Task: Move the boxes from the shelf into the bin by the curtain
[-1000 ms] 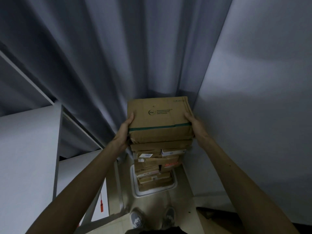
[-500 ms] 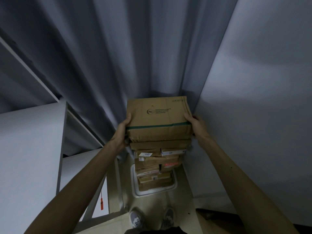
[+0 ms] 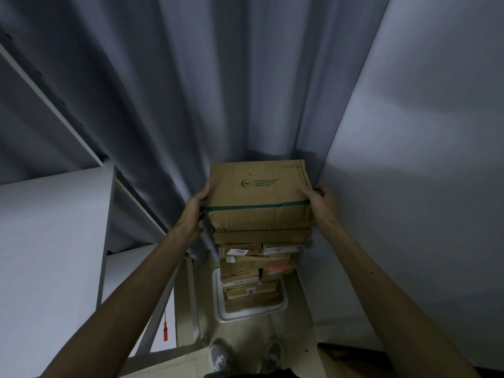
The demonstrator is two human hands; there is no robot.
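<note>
Position change since the earlier frames is slight: both hands remain at the sides of the top box point(image 3: 259, 197), and the shelf point(image 3: 109, 214) edge sits a little further right in view.

1. Left hand point(image 3: 194, 211): it grips the left side of the top box. The thumb lies at the edge of the upper face and the fingers curl round the side wall.
2. Right hand point(image 3: 321, 205): it grips the right side of the same box. The thumb lies at the end of the green tape point(image 3: 256, 206) and the fingers curl behind the side wall.
3. Top box: it is located between the two hands, level. Its lower edge meets the stack of boxes point(image 3: 253, 266) directly below the hands. Whether its weight rests there cannot be determined.
4. Stack of boxes: it stands in the white bin point(image 3: 283, 304), well below both hands.
5. Curtain point(image 3: 218, 91): it hangs just beyond the hands.
6. Shelf: it stands left of the left hand, with a red tag point(image 3: 165, 331) low on its frame.
7. Wall point(image 3: 409, 186): it runs right of the right hand.
</note>
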